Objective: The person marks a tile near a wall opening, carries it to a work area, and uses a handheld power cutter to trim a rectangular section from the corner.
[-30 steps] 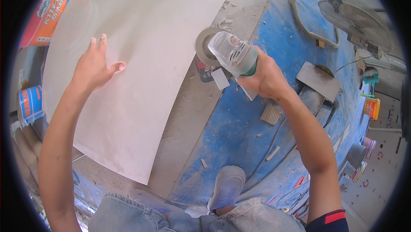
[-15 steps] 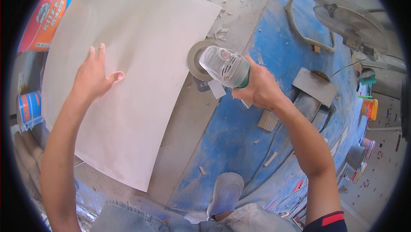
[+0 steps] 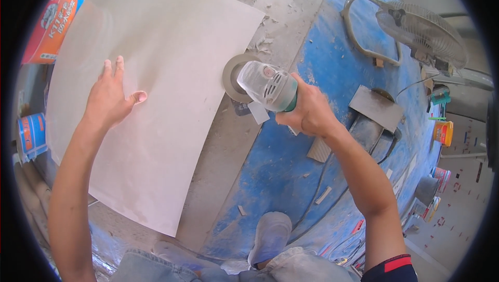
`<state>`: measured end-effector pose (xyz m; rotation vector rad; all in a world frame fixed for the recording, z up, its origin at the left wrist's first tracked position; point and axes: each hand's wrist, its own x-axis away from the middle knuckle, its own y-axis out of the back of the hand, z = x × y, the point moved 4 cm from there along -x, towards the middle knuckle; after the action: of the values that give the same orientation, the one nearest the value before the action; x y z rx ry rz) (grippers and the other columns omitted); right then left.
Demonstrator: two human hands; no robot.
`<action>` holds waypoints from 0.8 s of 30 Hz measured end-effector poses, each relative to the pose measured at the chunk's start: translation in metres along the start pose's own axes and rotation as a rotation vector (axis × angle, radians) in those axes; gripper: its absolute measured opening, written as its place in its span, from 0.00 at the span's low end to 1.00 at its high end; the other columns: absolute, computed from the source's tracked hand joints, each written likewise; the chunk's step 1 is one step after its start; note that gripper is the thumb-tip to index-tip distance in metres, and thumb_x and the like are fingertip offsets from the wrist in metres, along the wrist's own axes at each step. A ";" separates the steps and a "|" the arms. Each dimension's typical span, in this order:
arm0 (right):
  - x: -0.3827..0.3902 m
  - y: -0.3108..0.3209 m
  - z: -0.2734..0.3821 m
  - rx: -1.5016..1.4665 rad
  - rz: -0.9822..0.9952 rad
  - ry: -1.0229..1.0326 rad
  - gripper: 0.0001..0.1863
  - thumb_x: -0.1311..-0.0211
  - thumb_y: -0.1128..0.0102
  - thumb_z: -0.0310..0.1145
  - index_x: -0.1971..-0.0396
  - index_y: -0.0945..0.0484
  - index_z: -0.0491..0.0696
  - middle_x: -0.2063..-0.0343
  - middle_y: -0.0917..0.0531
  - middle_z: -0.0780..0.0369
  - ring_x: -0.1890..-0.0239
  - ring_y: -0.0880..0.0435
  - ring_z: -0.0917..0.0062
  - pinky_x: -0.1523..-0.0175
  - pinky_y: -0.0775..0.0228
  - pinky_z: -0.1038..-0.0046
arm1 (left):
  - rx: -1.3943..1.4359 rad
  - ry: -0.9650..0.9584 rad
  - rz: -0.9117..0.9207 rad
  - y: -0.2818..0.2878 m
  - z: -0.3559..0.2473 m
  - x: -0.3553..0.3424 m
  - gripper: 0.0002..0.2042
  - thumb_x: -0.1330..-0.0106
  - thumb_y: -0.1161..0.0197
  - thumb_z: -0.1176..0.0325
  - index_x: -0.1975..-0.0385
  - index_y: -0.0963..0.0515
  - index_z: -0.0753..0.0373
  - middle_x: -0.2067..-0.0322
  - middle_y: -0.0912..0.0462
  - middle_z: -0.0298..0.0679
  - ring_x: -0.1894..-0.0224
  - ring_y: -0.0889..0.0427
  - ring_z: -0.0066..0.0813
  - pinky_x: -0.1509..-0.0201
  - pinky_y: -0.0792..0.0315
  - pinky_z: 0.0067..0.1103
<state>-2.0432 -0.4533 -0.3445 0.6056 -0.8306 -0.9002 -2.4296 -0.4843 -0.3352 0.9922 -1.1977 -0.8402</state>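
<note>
A large pale tile or panel [image 3: 156, 141] lies across the left and middle of the view. My left hand [image 3: 109, 97] is spread on its surface, fingers stretched and thumb out to the side. My right hand [image 3: 309, 105] grips an angle grinder [image 3: 270, 87] with a pale, clear-looking vented housing and a green part by my fingers. At its front sits a round grey-brown disc [image 3: 228, 76], right at the panel's right edge; whether it touches the edge or spins, I cannot tell. Below it lie a small white piece [image 3: 258, 111] and a dark scrap.
Under the panel runs a dusty grey board [image 3: 223, 157], with blue sheeting [image 3: 291, 173] to its right. A metal plate [image 3: 377, 108], a cable and a corrugated scrap [image 3: 319, 149] lie there. A fan [image 3: 421, 27] stands far right. An orange box [image 3: 52, 24] and blue tin [image 3: 32, 135] are left.
The whole view has shifted slightly, so things appear a little to the left and mostly lower. My hands, the grinder and the panel keep nearly the same places relative to one another.
</note>
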 end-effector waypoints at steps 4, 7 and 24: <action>-0.009 0.009 0.001 -0.106 -0.042 -0.050 0.32 0.63 0.30 0.38 0.51 0.26 0.47 0.62 0.16 0.49 0.56 0.18 0.51 0.52 0.26 0.61 | -0.004 -0.005 -0.004 0.000 0.003 0.001 0.51 0.45 0.29 0.46 0.30 0.49 0.70 0.34 0.44 0.69 0.34 0.36 0.61 0.33 0.35 0.37; -0.020 0.012 -0.010 -0.096 -0.084 -0.046 0.32 0.63 0.31 0.36 0.51 0.26 0.47 0.62 0.16 0.50 0.57 0.18 0.52 0.51 0.26 0.63 | -0.004 -0.005 -0.011 0.001 0.002 0.002 0.51 0.45 0.29 0.46 0.30 0.48 0.70 0.34 0.45 0.69 0.34 0.35 0.61 0.33 0.35 0.37; -0.020 0.011 -0.003 -0.094 -0.002 -0.070 0.33 0.61 0.30 0.31 0.49 0.26 0.45 0.60 0.16 0.54 0.56 0.17 0.65 0.47 0.28 0.69 | -0.036 -0.008 -0.024 -0.003 0.007 0.000 0.51 0.45 0.29 0.49 0.29 0.50 0.68 0.33 0.46 0.68 0.36 0.33 0.61 0.34 0.34 0.37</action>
<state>-2.0432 -0.4306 -0.3456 0.4953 -0.8453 -0.9608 -2.4361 -0.4864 -0.3373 0.9767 -1.1757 -0.8826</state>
